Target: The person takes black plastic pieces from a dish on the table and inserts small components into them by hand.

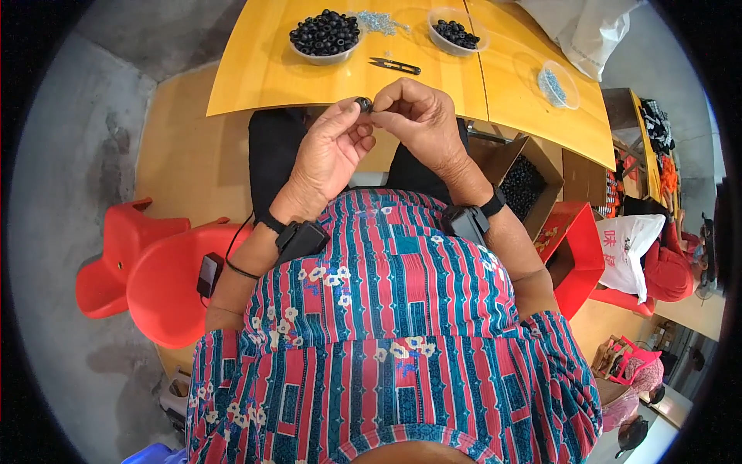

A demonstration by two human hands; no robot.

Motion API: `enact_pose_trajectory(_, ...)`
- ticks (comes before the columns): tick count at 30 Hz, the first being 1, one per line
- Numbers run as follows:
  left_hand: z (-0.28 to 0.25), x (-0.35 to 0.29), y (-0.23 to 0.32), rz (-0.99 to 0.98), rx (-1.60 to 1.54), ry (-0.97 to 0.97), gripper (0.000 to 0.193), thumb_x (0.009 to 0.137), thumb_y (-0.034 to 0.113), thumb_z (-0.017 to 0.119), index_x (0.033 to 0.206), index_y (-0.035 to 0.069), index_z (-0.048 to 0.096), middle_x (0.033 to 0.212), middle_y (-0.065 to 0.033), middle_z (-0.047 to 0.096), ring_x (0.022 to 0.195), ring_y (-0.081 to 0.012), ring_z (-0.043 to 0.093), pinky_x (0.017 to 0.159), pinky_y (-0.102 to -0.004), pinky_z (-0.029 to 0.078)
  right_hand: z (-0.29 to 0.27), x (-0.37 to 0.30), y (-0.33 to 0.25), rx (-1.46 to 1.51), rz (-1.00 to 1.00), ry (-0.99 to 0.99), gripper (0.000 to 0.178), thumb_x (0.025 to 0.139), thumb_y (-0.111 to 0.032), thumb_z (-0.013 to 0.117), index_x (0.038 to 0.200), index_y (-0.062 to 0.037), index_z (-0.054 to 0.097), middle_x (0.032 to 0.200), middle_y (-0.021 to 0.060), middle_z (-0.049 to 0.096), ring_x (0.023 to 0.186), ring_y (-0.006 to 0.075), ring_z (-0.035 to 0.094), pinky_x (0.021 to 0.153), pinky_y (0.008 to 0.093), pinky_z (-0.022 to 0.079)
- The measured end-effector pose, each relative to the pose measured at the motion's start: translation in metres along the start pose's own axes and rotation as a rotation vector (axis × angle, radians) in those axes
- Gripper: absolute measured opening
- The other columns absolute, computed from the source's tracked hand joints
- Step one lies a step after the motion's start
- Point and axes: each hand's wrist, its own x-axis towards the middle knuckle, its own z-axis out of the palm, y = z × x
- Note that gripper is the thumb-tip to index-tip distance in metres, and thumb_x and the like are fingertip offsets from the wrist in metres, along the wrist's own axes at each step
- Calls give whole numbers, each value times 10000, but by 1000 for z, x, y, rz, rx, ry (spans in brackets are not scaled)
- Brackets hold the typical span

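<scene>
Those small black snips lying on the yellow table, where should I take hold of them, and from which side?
Take the snips by the black handle end, on the picture's right and wider than the blades, which point left. They lie flat, alone between the two bowls, so come from above with the right hand, fingers closing across the handle. That is my judgement.

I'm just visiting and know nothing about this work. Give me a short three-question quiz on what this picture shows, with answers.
1. True or false: the left hand and right hand meet at one small black ring-shaped part.
2. Which tool lies on the yellow table between the two bowls of black parts? A) thread snips B) hammer C) pliers
3. What fills the open cardboard box by the person's right forearm?

Key: 1 true; 2 A, the thread snips; 3 more small black parts.
</scene>
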Motion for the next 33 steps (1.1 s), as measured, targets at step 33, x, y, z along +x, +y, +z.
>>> enact_pose_trajectory(33,-8,3,-3,-25,-33,-61,162,915,185,523,1003,53,559,886,-30,577,777,-95,538,736,-246,480,-8,6,9,758,302,13,226,860,-54,566,1063,42,593,859,89,625,753,153,593,735,295,524)
